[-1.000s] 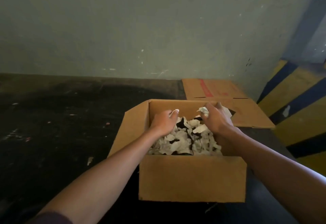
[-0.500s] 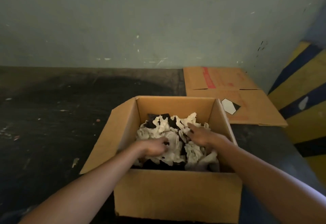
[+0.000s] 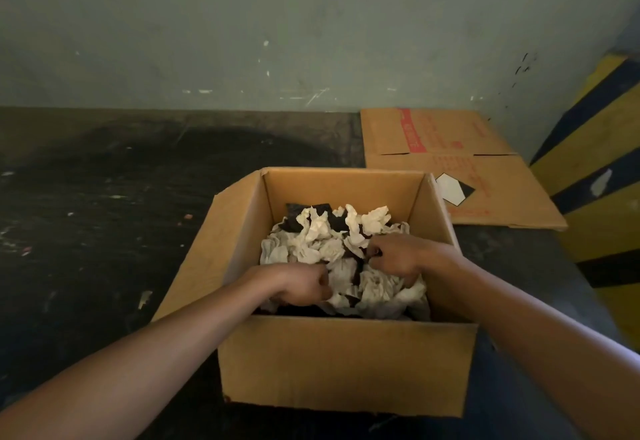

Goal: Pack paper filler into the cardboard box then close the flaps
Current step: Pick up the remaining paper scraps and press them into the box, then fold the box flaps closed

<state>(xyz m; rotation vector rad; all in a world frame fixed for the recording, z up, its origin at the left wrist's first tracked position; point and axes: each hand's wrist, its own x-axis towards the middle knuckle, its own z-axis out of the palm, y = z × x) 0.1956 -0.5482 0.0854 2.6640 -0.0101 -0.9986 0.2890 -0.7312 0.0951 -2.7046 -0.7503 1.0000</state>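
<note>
Paper filler (image 3: 332,242) lies crumpled inside the cardboard box (image 3: 346,363) on the dark bench (image 3: 104,231). Likely light, soft and springy; best gathered in handfuls from the top. Left hand (image 3: 301,283) and right hand (image 3: 394,256) are both clenched on filler. Flaps stand open. A flattened carton (image 3: 485,169) lies behind, right, well clear of closing.

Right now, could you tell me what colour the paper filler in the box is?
Off-white, crumpled paper filler, seen best in the head view.
</note>
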